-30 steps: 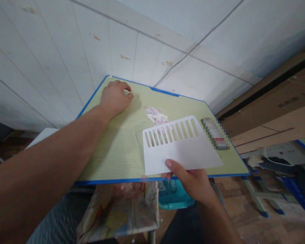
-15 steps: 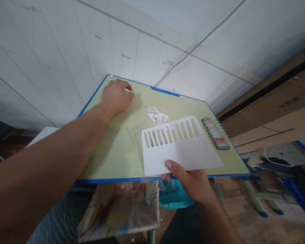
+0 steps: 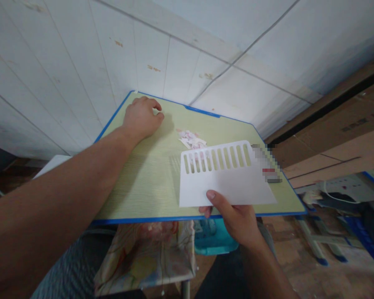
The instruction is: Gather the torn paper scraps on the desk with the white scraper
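My right hand (image 3: 237, 218) grips the lower edge of a white slotted sheet (image 3: 224, 187), thumb on top and fingers beneath. A row of long rounded slots runs along its far edge, and the sheet is held over the table's front half. Through some slots I see part of a small heap of pinkish-white scraps (image 3: 191, 139), which lies on the table just beyond. At the far left corner my left hand (image 3: 143, 116) rests on the tabletop, fingers loosely curved and thumb apart, holding nothing.
The pale green table (image 3: 137, 182) has a blue rim and stands against a white panelled wall (image 3: 149, 50). A pixelated object (image 3: 272, 170) lies at its right side, beside cardboard boxes (image 3: 339, 128). Below the front edge are a patterned cloth (image 3: 156, 265) and a turquoise basket (image 3: 216, 243).
My right hand and the slotted sheet have shifted slightly right and away from me, with the sheet turned a little. The sheet now overlaps the pixelated object. My left hand stays put.
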### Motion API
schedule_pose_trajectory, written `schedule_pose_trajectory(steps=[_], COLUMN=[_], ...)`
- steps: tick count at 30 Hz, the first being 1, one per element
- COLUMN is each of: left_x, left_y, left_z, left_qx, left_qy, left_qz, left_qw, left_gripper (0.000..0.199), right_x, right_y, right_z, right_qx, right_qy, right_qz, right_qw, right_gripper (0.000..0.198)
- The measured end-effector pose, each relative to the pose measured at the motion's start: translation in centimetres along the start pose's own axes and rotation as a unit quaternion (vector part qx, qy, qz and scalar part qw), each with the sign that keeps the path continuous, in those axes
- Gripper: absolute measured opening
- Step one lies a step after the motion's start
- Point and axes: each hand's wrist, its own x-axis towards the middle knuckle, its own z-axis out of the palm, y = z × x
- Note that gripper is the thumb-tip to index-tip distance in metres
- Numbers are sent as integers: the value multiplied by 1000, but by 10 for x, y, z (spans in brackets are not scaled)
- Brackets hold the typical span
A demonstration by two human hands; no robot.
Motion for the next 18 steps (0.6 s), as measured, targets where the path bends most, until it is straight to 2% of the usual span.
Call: schedule_pose_trajectory(steps=[2,5,8,12,15,18], left_x=[-1,-1,-1,1,1,-1], left_y=[0,0,-1,-5,-6,-3], left_z=[0,-1,-2,-1,-2,-3], left_qx=[-7,-11,-7,-26,-13,41], left_qy=[-3,-5,-1,2,-5,-22], left_qz=[0,1,4,10,9,-10], left_qw=[1000,1000,1000,1000,1000,999], left_gripper=[37,37,38,42,44,48], right_x=[3,7,11,13,15,18], right_y=[-6,-9,-4,3,0,-2], right_z=[-2,-12,-26,-36,-29,-17], right_qx=[7,17,-18,-56,-54,-33], right_qy=[30,120,178,175,151,136], right_qz=[1,6,8,9,17,13], right_qw=[1000,993,984,983,987,990], right_gripper=[46,41,40,43,42,41])
